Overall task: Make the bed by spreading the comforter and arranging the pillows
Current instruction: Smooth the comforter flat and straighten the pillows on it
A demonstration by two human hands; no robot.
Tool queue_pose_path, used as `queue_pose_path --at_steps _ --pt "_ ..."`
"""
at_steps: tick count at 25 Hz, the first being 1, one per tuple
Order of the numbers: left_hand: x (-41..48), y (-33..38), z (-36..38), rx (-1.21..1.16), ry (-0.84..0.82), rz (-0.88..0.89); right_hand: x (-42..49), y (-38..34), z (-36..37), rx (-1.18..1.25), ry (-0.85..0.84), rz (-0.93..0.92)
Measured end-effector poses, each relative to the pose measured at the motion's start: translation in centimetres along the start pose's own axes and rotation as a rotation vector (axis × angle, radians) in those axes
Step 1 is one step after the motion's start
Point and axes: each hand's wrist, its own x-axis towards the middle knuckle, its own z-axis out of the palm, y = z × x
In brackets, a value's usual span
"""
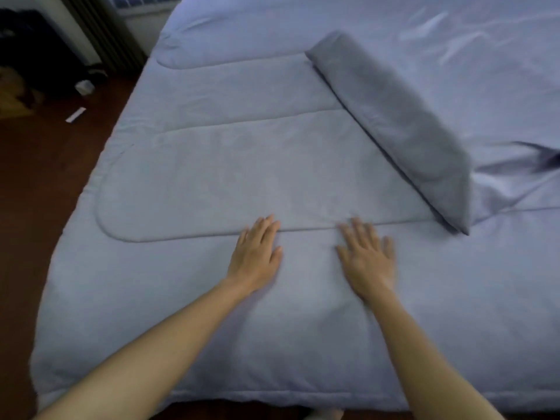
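The right hand [368, 262] is smeared by blur, and the comforter [181, 298] runs out of view rightward.

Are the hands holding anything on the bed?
No, nothing is held. The left hand and right hand both lie flat, fingers straight, on top of the comforter, with no grip.

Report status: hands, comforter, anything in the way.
Open, flat on comforter: left hand, right hand. Diagonal beyond them: gray pillow, untouched.
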Motion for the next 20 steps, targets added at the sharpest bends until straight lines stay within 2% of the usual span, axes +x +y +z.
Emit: queue_pose_path --at_steps 4,7,10,11,12,14,17,20 --pt "3.4 5.5 2.1 -0.063 0.0 0.194 -6.7 12.7 -0.8 -0.022 0.166 0.311" --pt "4.9 5.8 3.0 0.081 -0.128 0.281 -11.6 18.6 -0.7 0.034 0.187 0.558" --pt "4.0 -0.8 2.6 0.212 -0.274 0.099 -10.9 20.0 -2.3 0.217 0.285 0.863" --pt "2.8 -3.8 2.2 0.206 -0.281 -0.018 -9.5 18.7 -2.8 0.289 0.331 0.922" --pt "1.2 -6.8 1.7 0.192 -0.28 -0.15 -7.9 16.1 -3.1 0.328 0.376 0.908" --pt "-3.6 -12.2 0.5 0.132 -0.303 -0.439 -5.1 8.1 -2.2 0.355 0.38 0.671" --pt "-12.5 -18.0 -1.0 0.031 -0.395 -0.794 -3.3 -6.4 0.1 0.33 0.235 0.09" --pt "-17.5 -20.6 -1.8 0.096 -0.519 -0.911 -7.0 -16.1 3.5 0.109 -0.278 -0.454"
